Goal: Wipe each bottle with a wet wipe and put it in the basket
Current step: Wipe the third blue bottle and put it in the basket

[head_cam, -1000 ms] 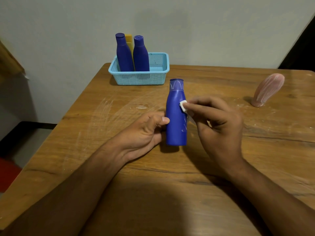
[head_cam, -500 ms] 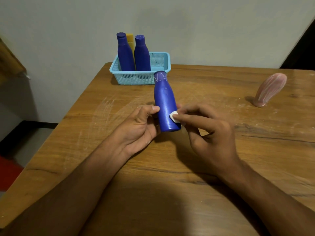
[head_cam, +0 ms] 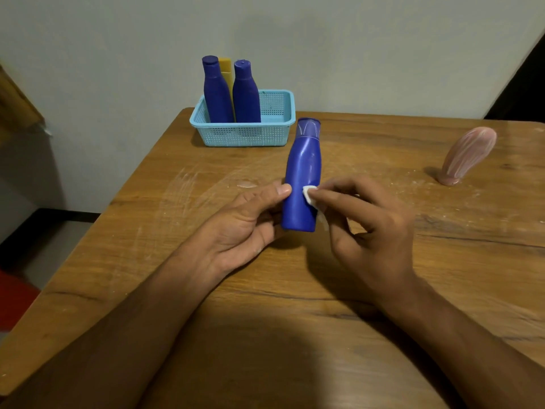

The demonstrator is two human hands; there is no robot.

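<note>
Plain grey wall backs a worn wooden desk [head_cam: 383,276], its top streaked with pale smears. At the far edge sits a light blue basket [head_cam: 244,134] already holding two dark blue bottles [head_cam: 216,93] and a yellow bottle [head_cam: 225,66] behind them, all upright. Near the middle, the left hand [head_cam: 239,228] grips a blue bottle [head_cam: 302,184] low on its body, thumb against the left side, cap pointing away toward the basket and tilted slightly right. The right hand [head_cam: 368,231] pinches a small white wet wipe [head_cam: 309,196] between thumb and fingers [head_cam: 339,199] and presses it to the bottle's right flank. Well apart on the far right, a pink bottle [head_cam: 469,154] leans, its surface streaked white. To wipe well, I would judge it best to stroke along the whole length from base to cap while the left hand turns the bottle so every side meets the wipe, shifting the grip so the covered patch gets cleaned too. Streaks on the cap suggest it needs attention. A light hold risks the wet bottle slipping.
</note>
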